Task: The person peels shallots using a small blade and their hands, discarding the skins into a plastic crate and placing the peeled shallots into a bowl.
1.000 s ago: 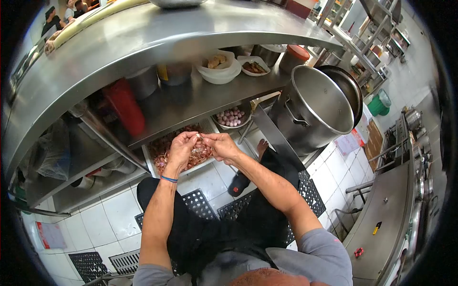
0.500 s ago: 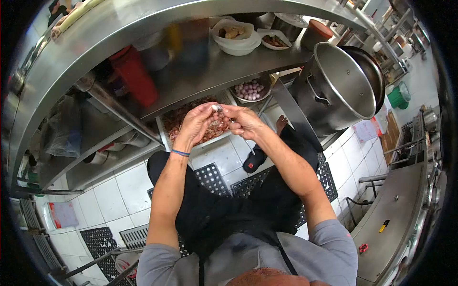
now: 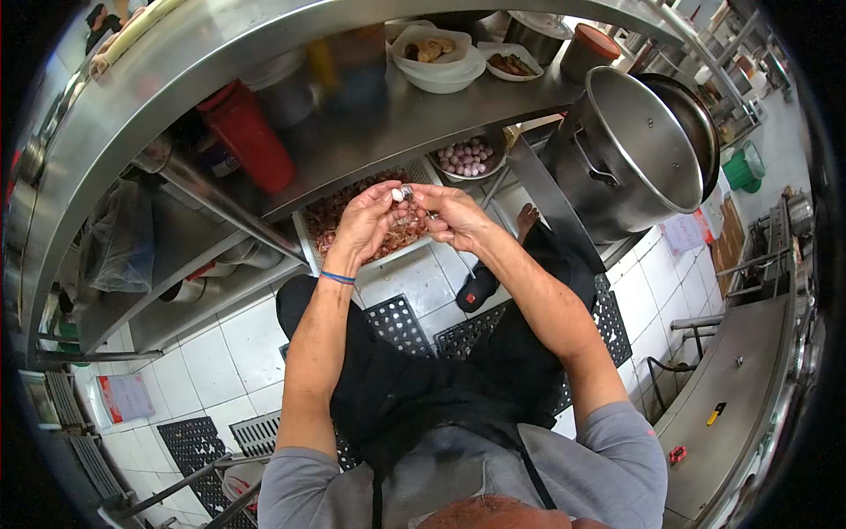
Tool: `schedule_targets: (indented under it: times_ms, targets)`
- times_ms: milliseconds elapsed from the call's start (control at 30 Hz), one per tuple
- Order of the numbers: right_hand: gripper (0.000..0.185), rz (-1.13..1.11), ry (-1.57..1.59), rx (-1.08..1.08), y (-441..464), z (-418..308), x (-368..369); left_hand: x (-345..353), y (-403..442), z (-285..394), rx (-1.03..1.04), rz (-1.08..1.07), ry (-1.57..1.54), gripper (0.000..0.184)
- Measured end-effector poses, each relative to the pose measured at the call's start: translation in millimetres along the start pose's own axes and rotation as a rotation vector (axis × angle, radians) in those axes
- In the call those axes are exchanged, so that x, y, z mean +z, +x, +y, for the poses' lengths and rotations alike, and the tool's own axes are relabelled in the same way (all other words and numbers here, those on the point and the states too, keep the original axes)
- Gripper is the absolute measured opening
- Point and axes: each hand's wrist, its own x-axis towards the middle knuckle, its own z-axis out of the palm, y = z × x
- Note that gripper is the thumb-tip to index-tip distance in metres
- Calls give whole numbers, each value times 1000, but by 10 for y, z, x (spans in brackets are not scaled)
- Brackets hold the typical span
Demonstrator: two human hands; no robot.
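Observation:
Between the fingertips of both hands is a small pale bulb (image 3: 399,193), perhaps a shallot or garlic clove. My left hand (image 3: 367,219), with a blue band at the wrist, pinches it from the left. From the right, my right hand (image 3: 449,214) closes on it; a small metallic glint shows by its fingers, too small to identify. Under the hands, a white crate (image 3: 308,242) holds reddish onion skins (image 3: 339,212). Round purple-white bulbs (image 3: 465,158) fill a bowl just beyond, to the right.
A large steel pot (image 3: 630,150) stands at the right, a dark round lid behind it. White food containers (image 3: 441,79) and a red container (image 3: 251,137) are on the steel shelf (image 3: 352,150). A person (image 3: 101,26) is at the far upper left.
The view has shifted, so the shelf and pot appear higher and further right. Both hands stay together and appear higher in the frame; the pale bulb shows more clearly between the fingertips.

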Motion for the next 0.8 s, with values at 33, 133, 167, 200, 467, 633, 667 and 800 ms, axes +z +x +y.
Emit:
schedule_targets:
  times_ms: [33,133,167,200,467,633,667,800]
  targets:
    - [30,6,-5,-5,2,3,5,-26,10,-11,0,5,-3,23]
    - [30,-31,3,-11,64,47,-43,-72,8,-20,4,-4,0,21]
    - [31,-9,2,-16,73,53,-54,-83,5,-18,7,-11,2,20]
    - [31,13,1,-21,57,36,-25,-75,-9,1,8,-19,3,20]
    - [34,-16,-209,-57,-31,60,81,-80,-28,3,38,-2,2,20]
    - [41,-80,-222,-31,-71,77,122,-63,-12,-29,41,1,12,19]
    - [42,-72,-220,-36,-75,70,131,-61,-10,-35,35,3,16,19]
    - [42,-68,-213,-47,-51,65,124,-26,-26,-32,20,-51,-26,19]
